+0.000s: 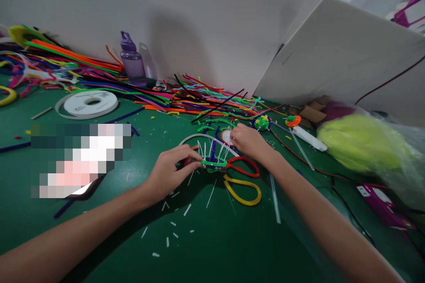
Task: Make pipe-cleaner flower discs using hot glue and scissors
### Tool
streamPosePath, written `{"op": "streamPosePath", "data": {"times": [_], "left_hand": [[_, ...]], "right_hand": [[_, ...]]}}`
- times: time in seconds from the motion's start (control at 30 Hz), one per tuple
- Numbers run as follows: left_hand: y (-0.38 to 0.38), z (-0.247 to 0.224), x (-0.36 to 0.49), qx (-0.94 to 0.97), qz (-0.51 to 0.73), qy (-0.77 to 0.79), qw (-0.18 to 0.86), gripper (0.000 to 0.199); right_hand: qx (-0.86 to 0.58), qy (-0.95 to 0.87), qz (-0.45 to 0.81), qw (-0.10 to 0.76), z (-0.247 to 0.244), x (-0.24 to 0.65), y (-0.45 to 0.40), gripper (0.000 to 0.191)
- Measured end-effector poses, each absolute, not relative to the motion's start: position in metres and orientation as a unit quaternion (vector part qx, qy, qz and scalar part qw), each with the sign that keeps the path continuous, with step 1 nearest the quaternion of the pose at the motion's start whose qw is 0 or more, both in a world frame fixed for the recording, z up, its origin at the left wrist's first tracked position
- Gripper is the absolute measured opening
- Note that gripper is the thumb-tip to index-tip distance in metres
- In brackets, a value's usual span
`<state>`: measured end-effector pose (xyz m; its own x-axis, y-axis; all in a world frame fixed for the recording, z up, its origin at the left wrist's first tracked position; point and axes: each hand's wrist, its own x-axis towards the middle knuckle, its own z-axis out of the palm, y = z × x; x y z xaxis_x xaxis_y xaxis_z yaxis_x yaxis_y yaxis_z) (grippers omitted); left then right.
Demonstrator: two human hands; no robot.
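Observation:
My left hand (177,163) pinches the left edge of a small pipe-cleaner ring piece (214,164), green and blue, with thin white strips standing up from it and a blue stem in the middle. Over a small round dish of white beads (227,137), my right hand (245,139) has its fingers drawn together at the dish's right side. Whatever is between those fingertips is hidden. Just right of the ring piece lie scissors with one red and one yellow handle (244,191); their blades are mostly covered.
White cut scraps (168,242) litter the green table. A ribbon spool (91,102) and a pixelated phone-like object (81,161) lie left. Behind are piled pipe cleaners (212,101) and a purple bottle (133,62). A magenta glue gun (385,208) and cords lie right.

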<state>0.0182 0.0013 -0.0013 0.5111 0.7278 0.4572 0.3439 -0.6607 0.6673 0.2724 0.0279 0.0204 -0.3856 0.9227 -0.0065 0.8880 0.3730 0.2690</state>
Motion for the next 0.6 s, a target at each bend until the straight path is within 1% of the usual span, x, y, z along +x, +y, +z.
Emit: {"op": "streamPosePath", "data": {"times": [0.4,0.53,0.6], "left_hand": [[0.001,-0.003,0.019,0.833,0.377,0.315,0.256,0.008],[0.001,-0.003,0.018,0.831,0.380,0.313,0.259,0.008],[0.001,-0.003,0.018,0.831,0.381,0.311,0.260,0.008]], "right_hand": [[0.576,0.803,0.095,0.115,0.021,0.266,0.042,0.021],[0.581,0.800,0.099,0.110,0.024,0.265,0.046,0.020],[0.589,0.796,0.101,0.092,0.030,0.268,0.043,0.018]]}}
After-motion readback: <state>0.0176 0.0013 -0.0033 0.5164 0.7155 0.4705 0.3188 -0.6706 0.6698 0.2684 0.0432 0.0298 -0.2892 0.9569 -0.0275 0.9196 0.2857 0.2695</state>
